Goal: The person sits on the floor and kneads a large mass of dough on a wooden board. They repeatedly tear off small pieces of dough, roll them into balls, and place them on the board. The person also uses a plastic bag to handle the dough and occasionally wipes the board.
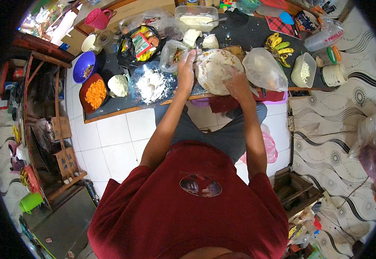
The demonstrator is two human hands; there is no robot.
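Before me on the dark table lies a round, flour-dusted disc [215,69] with orange and yellow flecks; whether it is a board or dough is unclear. My left hand [186,69], whitened with flour, stands at its left rim with the fingers stretched out. The fingers of my right hand [239,84] reach onto the disc's right part; they are blurred and partly hidden. Left of my left forearm, a plate of floured dough balls [150,83] sits near the front edge. A clear plastic bag [171,58] with food in it touches or nearly touches my left hand.
Grated orange food [95,94] fills a bowl at the left, beside a pale dough lump [118,85] and a blue bowl [83,66]. A clear tub [196,11] of white paste stands behind. Rightward are a whitish plastic bag [265,69], bananas [278,48] and a shredded-food container [303,71].
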